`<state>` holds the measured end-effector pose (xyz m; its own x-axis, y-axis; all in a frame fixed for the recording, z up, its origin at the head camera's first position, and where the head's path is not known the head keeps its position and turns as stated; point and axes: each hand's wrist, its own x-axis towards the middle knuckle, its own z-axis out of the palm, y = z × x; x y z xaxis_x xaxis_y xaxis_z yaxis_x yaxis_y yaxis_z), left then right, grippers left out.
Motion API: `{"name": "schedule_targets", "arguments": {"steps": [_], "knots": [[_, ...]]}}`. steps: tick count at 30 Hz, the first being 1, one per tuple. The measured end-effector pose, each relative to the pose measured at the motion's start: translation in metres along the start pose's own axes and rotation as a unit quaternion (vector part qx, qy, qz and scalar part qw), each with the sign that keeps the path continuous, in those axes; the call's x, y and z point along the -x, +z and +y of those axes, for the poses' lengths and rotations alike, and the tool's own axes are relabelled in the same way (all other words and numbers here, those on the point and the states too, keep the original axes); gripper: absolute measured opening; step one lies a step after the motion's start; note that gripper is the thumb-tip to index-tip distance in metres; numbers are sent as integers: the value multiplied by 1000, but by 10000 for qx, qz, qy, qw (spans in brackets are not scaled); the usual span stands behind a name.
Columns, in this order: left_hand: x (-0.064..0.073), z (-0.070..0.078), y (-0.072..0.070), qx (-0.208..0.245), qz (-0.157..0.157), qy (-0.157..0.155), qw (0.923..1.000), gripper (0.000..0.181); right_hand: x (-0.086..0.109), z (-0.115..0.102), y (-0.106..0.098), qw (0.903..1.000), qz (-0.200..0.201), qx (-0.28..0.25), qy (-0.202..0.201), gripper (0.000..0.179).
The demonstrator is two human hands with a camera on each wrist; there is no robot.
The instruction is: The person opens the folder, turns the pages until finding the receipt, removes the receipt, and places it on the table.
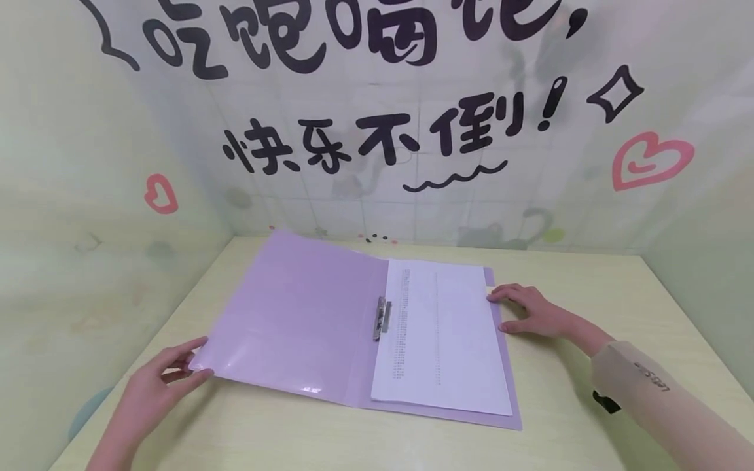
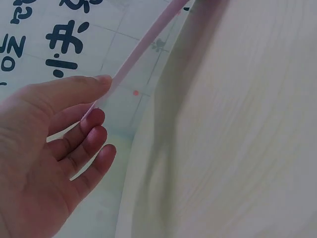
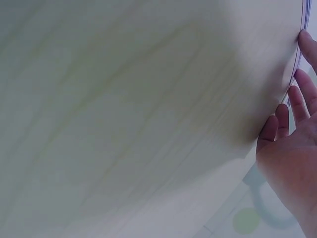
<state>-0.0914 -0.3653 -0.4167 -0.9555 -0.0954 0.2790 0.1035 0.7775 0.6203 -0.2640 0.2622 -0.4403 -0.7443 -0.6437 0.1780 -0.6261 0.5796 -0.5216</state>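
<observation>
A light purple folder [image 1: 294, 314] lies spread on the table, its left cover raised off the tabletop at the outer edge. My left hand [image 1: 159, 386] pinches that cover's near left corner between thumb and fingers; the left wrist view shows the thin cover edge [image 2: 131, 59] running up from the grip. White printed sheets [image 1: 459, 333] lie on the right half, beside a metal clip [image 1: 381, 318] near the spine. At the right edge of the folder, my right hand [image 1: 533, 313] touches the border with relaxed fingertips, and in the right wrist view its fingers [image 3: 297, 101] meet the edge.
The pale wood table [image 1: 283, 435] extends around the folder. Behind it hangs a white backdrop [image 1: 365, 216] with black lettering and pink hearts, and similar sheeting closes off both sides. A dark object [image 1: 607, 401] shows under the right sleeve [image 1: 654, 386].
</observation>
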Motion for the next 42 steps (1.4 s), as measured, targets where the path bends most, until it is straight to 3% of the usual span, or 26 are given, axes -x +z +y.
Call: {"name": "schedule_targets", "arguments": {"steps": [8, 21, 35, 42], "knots": [[-11, -13, 4, -348, -507, -37, 9981, 57, 0, -2, -2, 9999, -67, -73, 95, 49], [-9, -18, 6, -711, -1305, -262, 9886, 57, -2, -1, -3, 9996, -191, -70, 184, 51], [-13, -19, 9, -731, -1460, -218, 9864, 52, -2, -2, -2, 9995, -238, -26, 194, 53], [-15, -21, 12, -542, -1549, 137, 9863, 57, -2, -1, -2, 9995, -237, 3, 192, 53]]}}
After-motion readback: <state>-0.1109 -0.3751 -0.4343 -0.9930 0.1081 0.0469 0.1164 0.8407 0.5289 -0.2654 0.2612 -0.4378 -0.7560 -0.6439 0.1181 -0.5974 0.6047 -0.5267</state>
